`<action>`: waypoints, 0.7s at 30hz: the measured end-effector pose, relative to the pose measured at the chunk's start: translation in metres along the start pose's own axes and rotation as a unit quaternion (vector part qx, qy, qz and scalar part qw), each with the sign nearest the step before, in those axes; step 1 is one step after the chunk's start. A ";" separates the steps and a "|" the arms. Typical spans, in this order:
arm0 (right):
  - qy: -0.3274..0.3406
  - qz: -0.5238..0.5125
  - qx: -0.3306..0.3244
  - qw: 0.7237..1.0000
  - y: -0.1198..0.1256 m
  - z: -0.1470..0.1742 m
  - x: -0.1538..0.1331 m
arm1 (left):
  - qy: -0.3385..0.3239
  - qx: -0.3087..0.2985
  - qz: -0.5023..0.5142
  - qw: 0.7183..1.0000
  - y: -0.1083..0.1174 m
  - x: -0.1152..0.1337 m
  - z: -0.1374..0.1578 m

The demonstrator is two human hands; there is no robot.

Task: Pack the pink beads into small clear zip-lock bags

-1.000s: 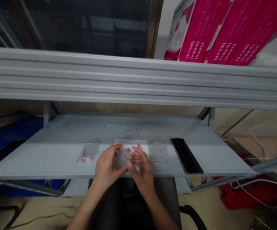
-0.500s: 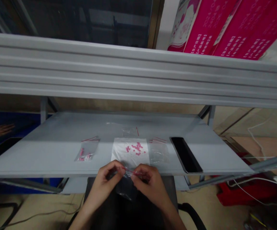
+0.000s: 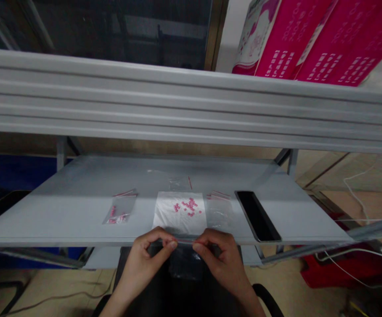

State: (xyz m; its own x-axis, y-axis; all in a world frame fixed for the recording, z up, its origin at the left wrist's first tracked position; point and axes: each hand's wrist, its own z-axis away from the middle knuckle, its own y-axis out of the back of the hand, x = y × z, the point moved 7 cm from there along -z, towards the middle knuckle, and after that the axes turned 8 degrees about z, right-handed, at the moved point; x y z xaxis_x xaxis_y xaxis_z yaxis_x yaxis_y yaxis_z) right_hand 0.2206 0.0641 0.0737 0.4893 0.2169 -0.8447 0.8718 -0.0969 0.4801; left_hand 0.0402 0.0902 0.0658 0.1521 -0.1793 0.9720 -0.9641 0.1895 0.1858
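Grey bench (image 3: 61, 211), pink bits (image 3: 191, 205) scattered over white paper (image 3: 166, 222), and by the near edge left hand (image 3: 151, 251) and right hand (image 3: 220, 253), fingertips pinched tight, hold a clear bag (image 3: 186, 265) by its top, hanging between them!

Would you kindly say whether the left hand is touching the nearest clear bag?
Touching: the head view shows the left hand pinching that bag by its edge.

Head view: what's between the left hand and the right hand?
A clear plastic bag, its reddish top edge pinched by the left hand and the right hand, spans the gap in the head view.
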 end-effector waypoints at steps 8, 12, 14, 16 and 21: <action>0.029 0.035 -0.016 0.999 -0.006 0.001 -0.011 | -0.113 -0.033 -0.046 0.992 -0.011 0.027 0.003; 0.037 0.056 -0.037 0.997 -0.009 0.002 -0.013 | -0.132 -0.062 -0.082 0.986 -0.020 0.036 0.002; 0.040 0.062 -0.042 0.996 -0.008 0.003 -0.015 | -0.141 -0.063 -0.095 0.983 -0.021 0.038 0.002; 0.051 0.071 -0.037 0.995 -0.005 0.003 -0.017 | -0.144 -0.056 -0.104 0.983 -0.019 0.039 0.002; 0.101 0.078 -0.025 0.991 0.001 0.004 -0.026 | -0.147 -0.019 -0.120 0.982 -0.007 0.034 0.004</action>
State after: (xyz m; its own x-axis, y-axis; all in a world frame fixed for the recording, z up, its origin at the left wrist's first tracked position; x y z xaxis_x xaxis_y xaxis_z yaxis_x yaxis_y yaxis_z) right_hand 0.2084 0.0547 0.0953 0.5999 0.3938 -0.6964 0.7806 -0.0976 0.6173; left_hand 0.0514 0.0794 0.0970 0.2992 -0.4922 0.8174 -0.8986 0.1428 0.4149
